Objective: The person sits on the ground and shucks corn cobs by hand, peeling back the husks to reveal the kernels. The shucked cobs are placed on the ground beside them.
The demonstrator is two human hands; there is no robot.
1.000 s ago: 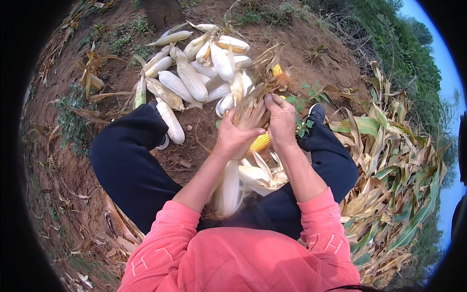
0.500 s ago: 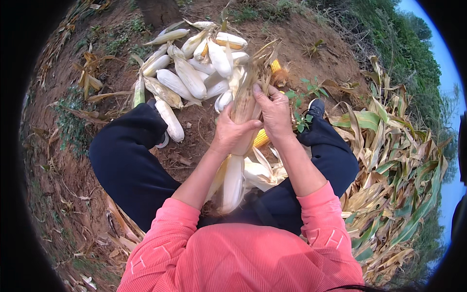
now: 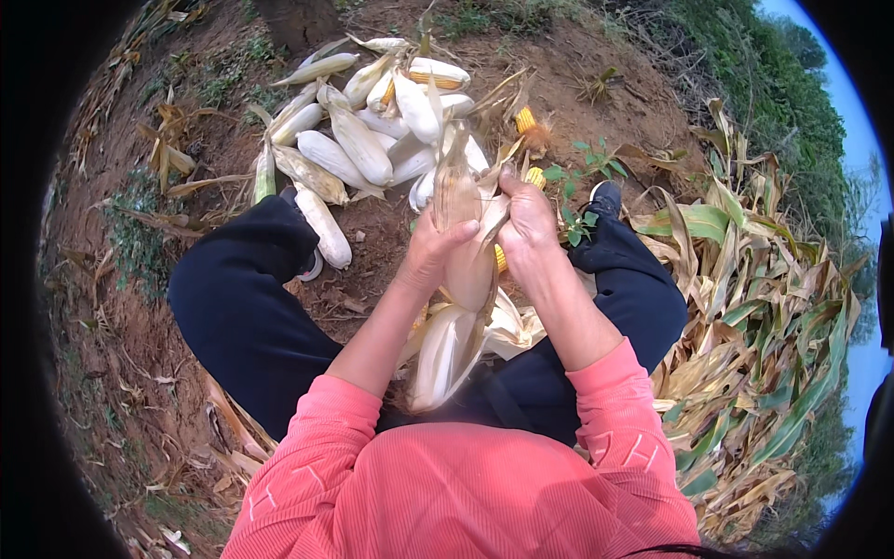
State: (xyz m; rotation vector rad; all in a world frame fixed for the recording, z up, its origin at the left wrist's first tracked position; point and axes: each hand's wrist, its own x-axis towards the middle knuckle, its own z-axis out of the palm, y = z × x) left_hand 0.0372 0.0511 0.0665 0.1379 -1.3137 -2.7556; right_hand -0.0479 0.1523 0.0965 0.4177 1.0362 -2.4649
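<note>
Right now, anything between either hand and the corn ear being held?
Nothing separate is visible in between. The left hand wraps directly around the corn ear in its pale husk; the right hand pinches husk at its upper right. The pile of ears lies beyond, not in between.

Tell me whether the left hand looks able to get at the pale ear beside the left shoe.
Probably yes, once freed: the left hand grips an ear in dry husk, but only brown soil shows between that hand and the pale ear.
</note>
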